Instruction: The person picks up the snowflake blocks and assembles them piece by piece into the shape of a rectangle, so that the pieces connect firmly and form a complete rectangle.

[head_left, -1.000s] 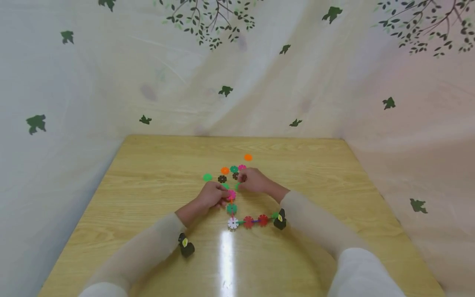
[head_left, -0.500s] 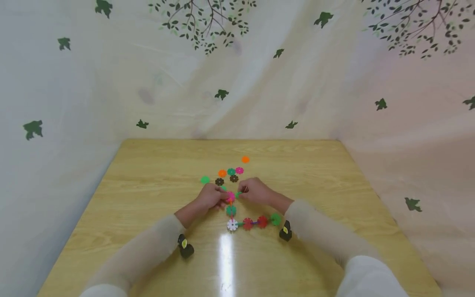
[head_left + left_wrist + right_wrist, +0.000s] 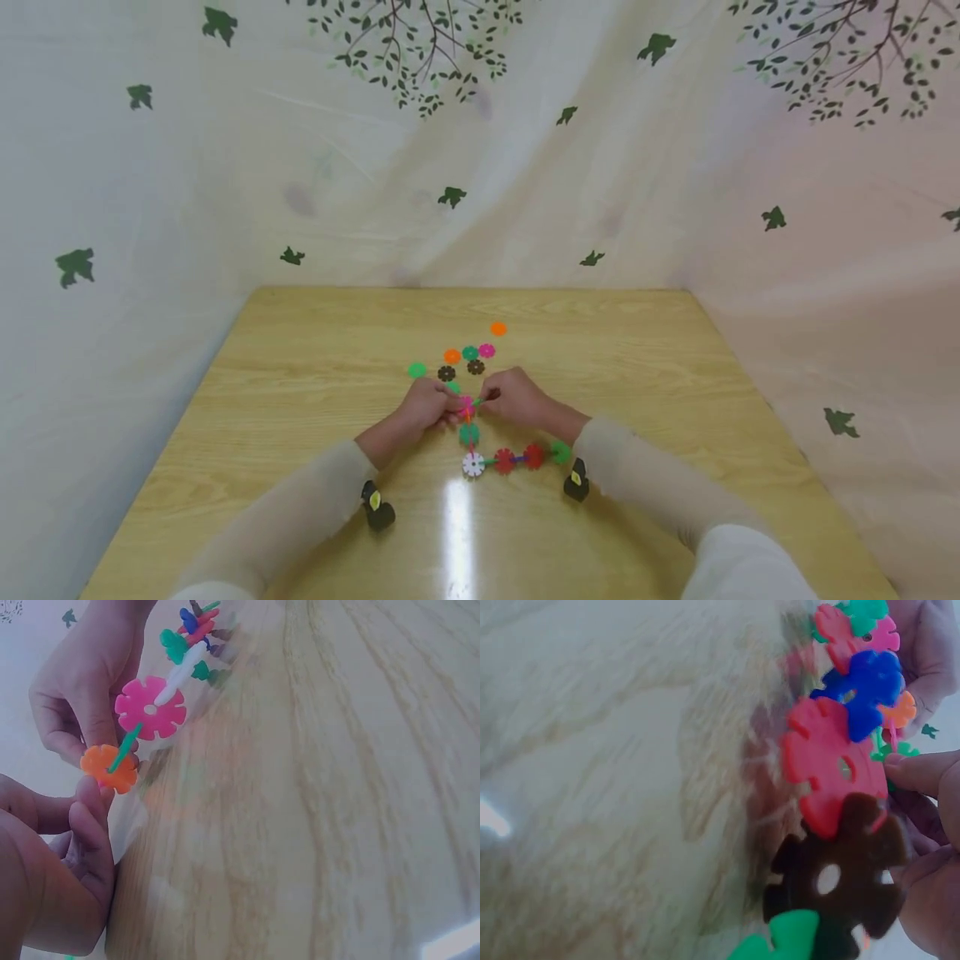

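Notched plastic snowflake discs form an L-shaped chain. It runs from a pink disc [image 3: 468,407] through an edge-on orange disc [image 3: 109,769] and a teal disc [image 3: 469,434] to a white disc [image 3: 473,464]. From that corner it goes right past two red discs [image 3: 505,461] to a green disc [image 3: 560,452]. My left hand [image 3: 427,406] pinches the pink end disc between thumb and fingers. Close beside it, my right hand [image 3: 517,396] pinches another green disc [image 3: 892,752], its edge at the pink disc's rim. Fingers hide whether the two interlock.
Loose discs lie beyond my hands: two orange [image 3: 498,329], two brown [image 3: 447,373], a teal [image 3: 470,353], a pink [image 3: 487,351] and light green ones [image 3: 417,369]. The wooden table [image 3: 315,333] meets a leaf-patterned cloth [image 3: 510,225] at the back.
My right hand has come nearer and slightly left with its green disc, from beside the loose brown disc to the pink end disc. The left hand keeps its hold.
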`<state>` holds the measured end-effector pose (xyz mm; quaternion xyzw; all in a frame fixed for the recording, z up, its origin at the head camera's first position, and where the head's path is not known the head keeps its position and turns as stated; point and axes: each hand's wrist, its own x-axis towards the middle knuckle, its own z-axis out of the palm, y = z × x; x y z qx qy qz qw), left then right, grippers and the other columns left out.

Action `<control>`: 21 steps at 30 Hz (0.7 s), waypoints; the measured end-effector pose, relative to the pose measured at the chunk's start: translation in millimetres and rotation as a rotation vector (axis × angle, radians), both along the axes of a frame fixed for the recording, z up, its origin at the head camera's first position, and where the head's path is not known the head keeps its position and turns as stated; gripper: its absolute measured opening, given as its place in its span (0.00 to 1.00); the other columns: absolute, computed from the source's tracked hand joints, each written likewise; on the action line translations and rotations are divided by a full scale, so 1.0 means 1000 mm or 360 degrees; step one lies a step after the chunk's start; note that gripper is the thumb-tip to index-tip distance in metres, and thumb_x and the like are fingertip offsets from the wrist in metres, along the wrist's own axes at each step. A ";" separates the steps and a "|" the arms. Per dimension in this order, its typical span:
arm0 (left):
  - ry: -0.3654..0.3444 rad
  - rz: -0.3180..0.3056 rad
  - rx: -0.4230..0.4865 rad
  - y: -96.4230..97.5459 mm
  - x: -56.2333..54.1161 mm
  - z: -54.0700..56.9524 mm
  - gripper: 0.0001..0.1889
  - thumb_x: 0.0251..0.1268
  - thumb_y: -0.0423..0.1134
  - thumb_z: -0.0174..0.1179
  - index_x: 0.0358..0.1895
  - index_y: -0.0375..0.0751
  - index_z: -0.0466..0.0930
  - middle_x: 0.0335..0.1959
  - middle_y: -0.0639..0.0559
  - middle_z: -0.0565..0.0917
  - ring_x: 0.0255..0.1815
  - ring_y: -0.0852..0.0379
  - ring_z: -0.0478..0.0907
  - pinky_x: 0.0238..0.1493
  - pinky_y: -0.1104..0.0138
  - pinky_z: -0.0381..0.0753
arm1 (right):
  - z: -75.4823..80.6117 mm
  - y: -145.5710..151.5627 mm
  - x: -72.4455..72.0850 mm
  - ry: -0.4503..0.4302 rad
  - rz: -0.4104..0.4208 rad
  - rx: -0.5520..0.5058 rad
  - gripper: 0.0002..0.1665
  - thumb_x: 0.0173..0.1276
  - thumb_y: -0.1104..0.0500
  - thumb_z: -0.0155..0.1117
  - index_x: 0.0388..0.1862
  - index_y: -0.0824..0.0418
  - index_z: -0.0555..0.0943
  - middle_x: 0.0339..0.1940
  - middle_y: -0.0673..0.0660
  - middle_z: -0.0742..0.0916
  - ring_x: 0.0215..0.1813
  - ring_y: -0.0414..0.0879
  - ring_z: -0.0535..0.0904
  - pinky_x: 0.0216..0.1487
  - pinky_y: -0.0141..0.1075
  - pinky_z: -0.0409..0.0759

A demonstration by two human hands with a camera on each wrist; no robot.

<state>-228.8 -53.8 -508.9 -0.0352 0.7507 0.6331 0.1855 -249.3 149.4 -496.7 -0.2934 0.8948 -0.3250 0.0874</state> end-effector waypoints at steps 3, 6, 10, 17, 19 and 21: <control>-0.0012 0.0042 0.0034 0.003 0.002 0.000 0.06 0.61 0.26 0.66 0.39 0.25 0.83 0.18 0.47 0.84 0.14 0.61 0.77 0.13 0.75 0.73 | 0.000 0.001 0.001 -0.0010 0.0008 0.0001 0.02 0.63 0.63 0.75 0.31 0.60 0.88 0.27 0.48 0.88 0.29 0.36 0.80 0.32 0.28 0.83; -0.0021 0.0051 0.0042 0.004 0.003 0.000 0.06 0.62 0.26 0.66 0.39 0.25 0.83 0.19 0.47 0.85 0.15 0.60 0.78 0.13 0.75 0.73 | 0.003 0.005 -0.001 -0.0072 0.0062 0.0035 0.01 0.64 0.63 0.74 0.34 0.58 0.88 0.30 0.47 0.89 0.33 0.38 0.82 0.36 0.29 0.84; -0.0017 0.0022 0.0025 0.004 0.002 -0.001 0.06 0.63 0.27 0.66 0.40 0.26 0.84 0.21 0.45 0.86 0.16 0.59 0.81 0.14 0.74 0.75 | 0.012 0.014 -0.010 -0.0192 0.0161 0.0071 0.09 0.68 0.64 0.67 0.47 0.60 0.86 0.38 0.50 0.89 0.43 0.45 0.85 0.45 0.35 0.85; 0.0000 0.0023 0.0035 0.000 0.001 -0.005 0.09 0.64 0.28 0.65 0.44 0.26 0.83 0.25 0.41 0.87 0.18 0.58 0.83 0.15 0.73 0.77 | 0.014 0.016 -0.037 -0.0161 0.0067 0.0213 0.17 0.74 0.62 0.57 0.58 0.62 0.82 0.34 0.53 0.86 0.33 0.40 0.79 0.34 0.33 0.80; 0.0005 0.0026 0.0040 -0.001 0.001 -0.006 0.09 0.64 0.28 0.65 0.44 0.25 0.83 0.25 0.40 0.87 0.18 0.57 0.83 0.15 0.73 0.78 | 0.012 0.011 -0.044 -0.0115 0.0048 0.0314 0.19 0.76 0.60 0.58 0.62 0.63 0.80 0.30 0.52 0.85 0.28 0.39 0.75 0.30 0.32 0.76; 0.0008 0.0026 0.0047 -0.001 0.000 -0.007 0.09 0.64 0.28 0.65 0.44 0.25 0.82 0.25 0.40 0.87 0.18 0.57 0.83 0.16 0.73 0.79 | 0.010 0.005 -0.050 -0.0056 0.0026 0.0403 0.22 0.77 0.57 0.59 0.64 0.65 0.78 0.29 0.53 0.85 0.25 0.40 0.73 0.30 0.34 0.77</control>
